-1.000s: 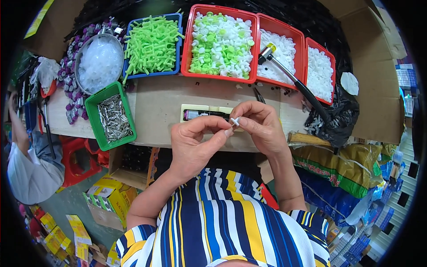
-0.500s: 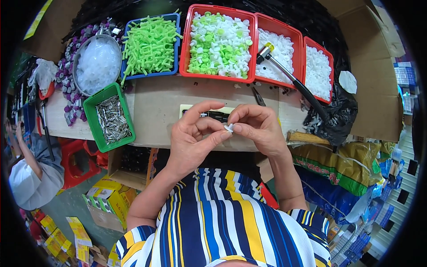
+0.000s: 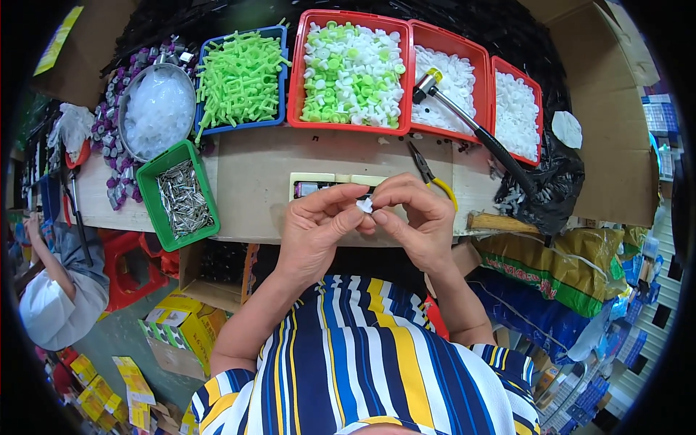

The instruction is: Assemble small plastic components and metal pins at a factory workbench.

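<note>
Holding a small white plastic piece [image 3: 365,206] above the tabletop [image 3: 261,159], pinched in the thumb and forefinger of the left hand [image 3: 313,226]. Bending the right hand's [image 3: 419,221] thumb and forefinger close beside it; cannot tell whether gripping it too. Partly covering a cream fixture [image 3: 319,177] just beyond. Having pliers [image 3: 428,172] near the right hand, a green tray [image 3: 190,238] of metal pins well to the left. Facing, farther back, a blue tray [image 3: 281,94] of green sticks, a large red tray [image 3: 348,128] of white and green pieces, and a hammer [image 3: 499,150].

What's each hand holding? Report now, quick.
Left hand: closed, pinching a small white piece.
Right hand: at the same piece; whether gripping, cannot tell.
</note>
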{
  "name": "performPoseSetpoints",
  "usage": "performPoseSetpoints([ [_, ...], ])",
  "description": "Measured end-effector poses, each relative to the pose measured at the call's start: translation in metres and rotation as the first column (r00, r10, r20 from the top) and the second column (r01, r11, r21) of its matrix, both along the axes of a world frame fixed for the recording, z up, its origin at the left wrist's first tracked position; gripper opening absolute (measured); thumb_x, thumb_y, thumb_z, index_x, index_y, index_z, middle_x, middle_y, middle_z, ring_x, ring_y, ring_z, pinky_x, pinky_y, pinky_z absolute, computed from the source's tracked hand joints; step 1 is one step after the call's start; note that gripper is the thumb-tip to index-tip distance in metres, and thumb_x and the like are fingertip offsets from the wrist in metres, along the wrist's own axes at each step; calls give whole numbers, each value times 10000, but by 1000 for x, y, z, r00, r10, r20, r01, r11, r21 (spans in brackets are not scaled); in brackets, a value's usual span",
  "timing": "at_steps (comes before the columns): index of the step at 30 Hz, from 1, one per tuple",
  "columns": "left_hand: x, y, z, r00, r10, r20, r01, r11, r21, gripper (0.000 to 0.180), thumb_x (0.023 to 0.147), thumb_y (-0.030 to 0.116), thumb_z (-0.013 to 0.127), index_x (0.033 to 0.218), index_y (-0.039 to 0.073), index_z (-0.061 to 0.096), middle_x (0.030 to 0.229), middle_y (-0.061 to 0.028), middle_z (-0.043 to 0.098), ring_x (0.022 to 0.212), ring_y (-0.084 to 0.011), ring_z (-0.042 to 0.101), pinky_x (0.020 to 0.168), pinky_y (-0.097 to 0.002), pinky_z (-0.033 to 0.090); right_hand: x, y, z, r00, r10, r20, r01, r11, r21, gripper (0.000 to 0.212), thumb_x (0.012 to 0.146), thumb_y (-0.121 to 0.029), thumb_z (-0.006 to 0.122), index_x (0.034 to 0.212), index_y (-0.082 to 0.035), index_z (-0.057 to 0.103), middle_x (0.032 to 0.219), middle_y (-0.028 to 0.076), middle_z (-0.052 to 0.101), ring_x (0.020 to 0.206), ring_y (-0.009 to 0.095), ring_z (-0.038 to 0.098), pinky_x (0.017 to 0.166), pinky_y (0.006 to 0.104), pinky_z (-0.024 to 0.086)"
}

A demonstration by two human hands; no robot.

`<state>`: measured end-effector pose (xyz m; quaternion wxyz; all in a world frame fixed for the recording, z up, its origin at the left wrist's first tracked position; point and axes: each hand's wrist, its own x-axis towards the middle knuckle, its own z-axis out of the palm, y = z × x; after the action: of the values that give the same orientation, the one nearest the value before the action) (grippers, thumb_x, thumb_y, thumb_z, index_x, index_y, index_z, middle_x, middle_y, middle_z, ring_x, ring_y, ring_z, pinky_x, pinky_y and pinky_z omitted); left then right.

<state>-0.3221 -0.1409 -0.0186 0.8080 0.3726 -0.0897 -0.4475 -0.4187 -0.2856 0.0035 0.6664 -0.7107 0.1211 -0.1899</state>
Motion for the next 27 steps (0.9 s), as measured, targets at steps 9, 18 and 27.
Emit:
performPoseSetpoints([
  [9, 3, 3, 1, 969, -22, 246, 3, 997, 78, 317, 903, 66, 682, 1204, -19, 636, 942, -106, 699, 790, -155, 679, 758, -279, 555, 6, 0, 11, 999, -24, 48, 38, 953, -302, 120, 773, 37, 725, 883, 26, 682, 903, 116, 657, 842, 201, 631, 734, 293, 487],
  [18, 11, 4, 4, 706, 58, 705, -221, 965, 142, 300, 797, 68, 779, 1088, 26, 716, 854, -60, 678, 763, -126, 636, 687, -242, 516, 8, 3, 8, 997, -36, 74, 55, 961, -272, 144, 774, 45, 719, 909, 38, 672, 896, 121, 651, 845, 208, 628, 744, 294, 487],
  [27, 14, 5, 3, 639, 59, 767, -233, 965, 120, 319, 772, 73, 794, 1080, 37, 719, 874, -58, 660, 774, -138, 641, 686, -250, 518, 8, 7, 7, 997, -15, 74, 38, 947, -320, 164, 755, 69, 732, 907, 28, 687, 945, 119, 644, 838, 201, 623, 744, 289, 491],
])
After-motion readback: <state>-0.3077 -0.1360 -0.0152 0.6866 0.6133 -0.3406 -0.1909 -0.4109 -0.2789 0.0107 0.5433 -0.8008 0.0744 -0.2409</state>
